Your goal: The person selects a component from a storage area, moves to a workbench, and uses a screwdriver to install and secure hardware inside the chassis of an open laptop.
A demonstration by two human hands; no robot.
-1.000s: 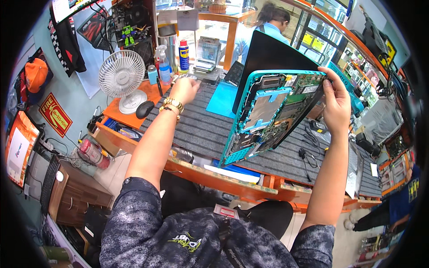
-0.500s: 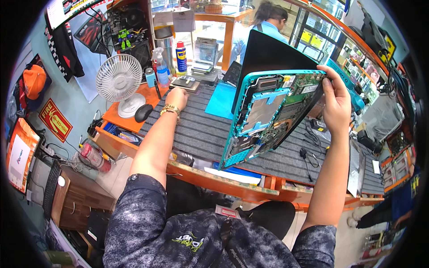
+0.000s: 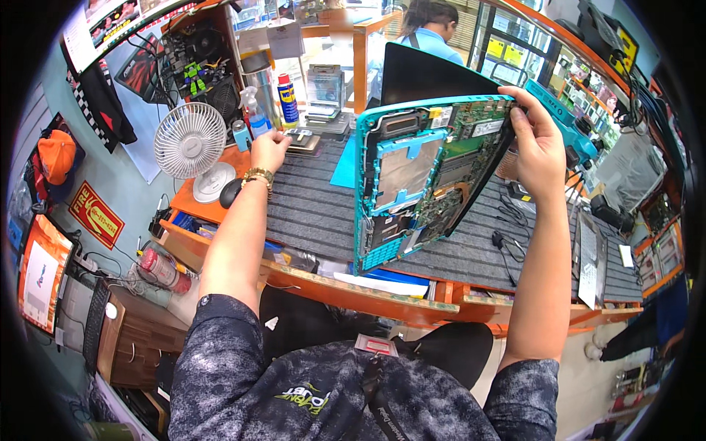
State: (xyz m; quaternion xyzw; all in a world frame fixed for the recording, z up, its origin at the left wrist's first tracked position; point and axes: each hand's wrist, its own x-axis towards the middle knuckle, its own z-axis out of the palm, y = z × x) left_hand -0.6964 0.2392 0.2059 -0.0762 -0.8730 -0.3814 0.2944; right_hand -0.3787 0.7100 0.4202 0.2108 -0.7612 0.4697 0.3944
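Note:
An opened-up laptop [image 3: 412,176] with a teal edge stands tilted over the mat, its circuit board and silver drive bay [image 3: 407,173] facing me. Its dark screen half [image 3: 434,73] spreads out behind. My right hand [image 3: 540,143] grips the upper right corner, thumb on the board side. Over at the left, my left hand [image 3: 270,151] is closed beside a small stack of flat drive-like parts [image 3: 304,142]. The fingertips are bunched together, and whatever they might hold is hidden.
A white fan [image 3: 191,141], a black mouse [image 3: 231,192], a spray bottle [image 3: 255,114] and a blue-and-yellow can [image 3: 287,101] stand left. Black cables [image 3: 507,246] and a keyboard [image 3: 588,257] lie right. Open drawers [image 3: 353,292] jut out at the front edge. Beyond the bench is another person [image 3: 434,37].
The laptop has shifted left and turned, showing more of its inside to me. My left hand has moved slightly left, staying by the stacked parts. The whole view has shifted a little.

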